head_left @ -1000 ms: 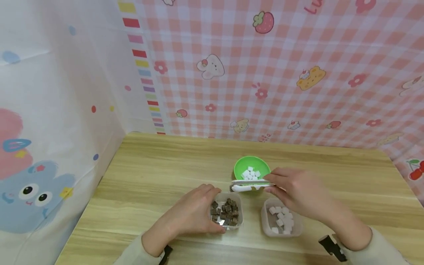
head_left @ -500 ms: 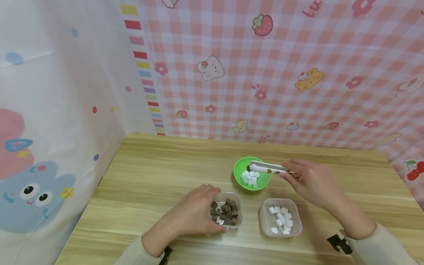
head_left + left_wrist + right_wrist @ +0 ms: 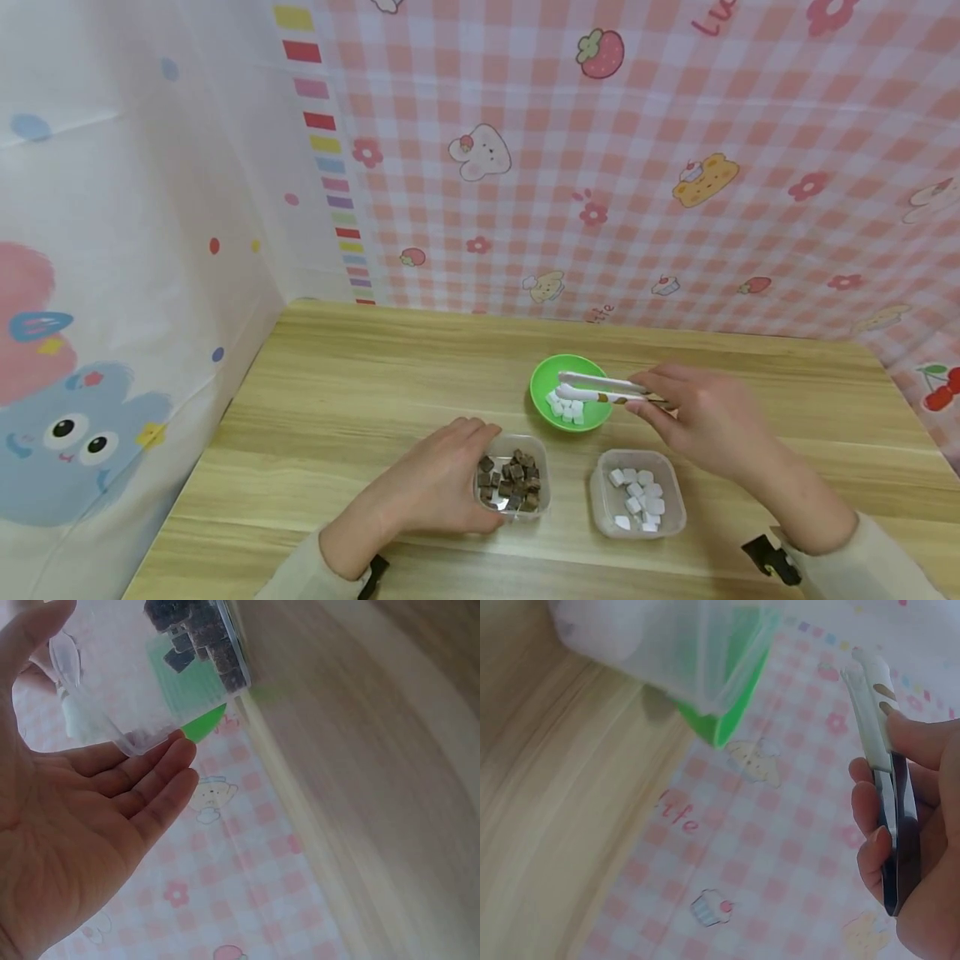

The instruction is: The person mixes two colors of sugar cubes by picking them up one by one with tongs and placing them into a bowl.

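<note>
My left hand grips the side of a small clear plastic container of brown cubes, thumb on the near side, fingers on the far side. In the left wrist view the container sits between thumb and fingers. White-tipped tongs are held in my right hand, their tips slightly apart over a green bowl. White cubes lie in the bowl; the tongs hide part of its inside. Nothing shows between the tips of the tongs in the right wrist view.
A second clear container with white cubes stands to the right, near my right forearm. The wooden table ends at a pink checked cloth behind and a white printed cloth on the left.
The tongs have moved from in front of the bowl to over it. A brown cube seen at their tips half a second ago no longer shows there; the tips have parted. My left hand stays put.
</note>
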Demonstrator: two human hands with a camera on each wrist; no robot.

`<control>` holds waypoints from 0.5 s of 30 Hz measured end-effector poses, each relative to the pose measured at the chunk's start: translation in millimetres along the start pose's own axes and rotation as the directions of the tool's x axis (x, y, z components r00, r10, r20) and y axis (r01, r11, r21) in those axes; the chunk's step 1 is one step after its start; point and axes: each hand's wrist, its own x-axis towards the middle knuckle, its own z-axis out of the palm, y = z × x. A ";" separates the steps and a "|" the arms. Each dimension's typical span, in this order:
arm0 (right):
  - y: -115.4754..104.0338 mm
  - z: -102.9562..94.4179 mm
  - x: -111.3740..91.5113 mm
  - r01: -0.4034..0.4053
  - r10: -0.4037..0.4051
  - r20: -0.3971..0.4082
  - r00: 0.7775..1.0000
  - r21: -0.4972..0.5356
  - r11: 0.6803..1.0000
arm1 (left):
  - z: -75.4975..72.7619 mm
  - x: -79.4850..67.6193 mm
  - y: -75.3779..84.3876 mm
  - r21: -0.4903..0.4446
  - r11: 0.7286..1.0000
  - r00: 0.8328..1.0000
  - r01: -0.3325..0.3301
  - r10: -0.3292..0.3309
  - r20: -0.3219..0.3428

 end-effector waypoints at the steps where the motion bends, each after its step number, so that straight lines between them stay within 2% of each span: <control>1: -3.4 -0.3 1.5 0.011 -0.011 0.001 1.000 -0.004 1.000 | -0.1 0.0 -0.1 -0.001 1.000 1.000 0.001 -0.001 0.000; 9: -27.2 4.6 10.1 0.129 -0.129 0.026 0.991 -0.002 0.992 | -0.7 -0.2 -0.9 0.007 1.000 1.000 -0.001 0.001 0.004; 15: -37.8 8.3 13.4 0.167 -0.167 0.124 0.978 0.004 0.986 | -0.4 -0.6 -2.0 0.009 1.000 1.000 0.000 0.000 0.003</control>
